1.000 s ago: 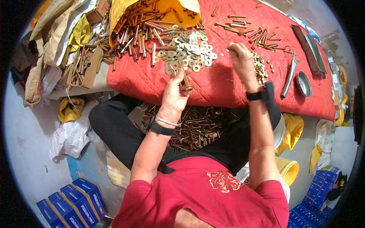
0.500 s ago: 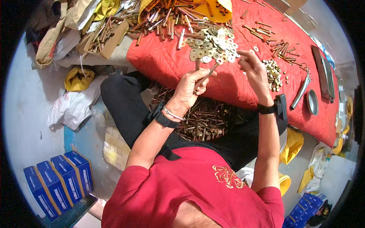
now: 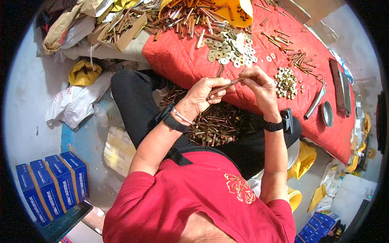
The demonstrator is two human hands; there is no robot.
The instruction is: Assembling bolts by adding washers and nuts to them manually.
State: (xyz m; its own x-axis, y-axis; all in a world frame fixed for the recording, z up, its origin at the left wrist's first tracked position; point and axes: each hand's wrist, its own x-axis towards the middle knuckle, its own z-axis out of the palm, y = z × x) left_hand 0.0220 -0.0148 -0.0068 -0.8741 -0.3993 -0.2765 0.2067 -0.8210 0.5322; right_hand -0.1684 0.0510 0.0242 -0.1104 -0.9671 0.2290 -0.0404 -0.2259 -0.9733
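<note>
My left hand [image 3: 204, 93] is closed around copper-coloured bolts; one long bolt [image 3: 227, 86] points right, and the end of another [image 3: 220, 71] sticks up past the fingers. At the long bolt's right end, my right hand [image 3: 261, 86] pinches with thumb and fingertips; whether a small part is also between them is hidden. Beyond both hands, a pile of flat round washers [image 3: 231, 50] lies on the red quilted cover [image 3: 182, 60]. Small brass-coloured nuts [image 3: 286, 83] are heaped right of my right hand. Below my hands, many bolts [image 3: 214, 125] lie heaped between my legs.
A yellow container [image 3: 243, 12] spills copper-coloured tubes [image 3: 190, 18] at the back. An open cardboard box [image 3: 125, 34] of similar pieces is left of it. Loose bolts [image 3: 302, 62], a metal tube [image 3: 316, 103] and a small dark bowl [image 3: 327, 113] lie right. Blue boxes [image 3: 52, 186] stand lower left.
My right hand has come from beside the washers toward me and closed at the bolt's end. The bolt in my left hand now lies flatter, and the view has shifted a little.
</note>
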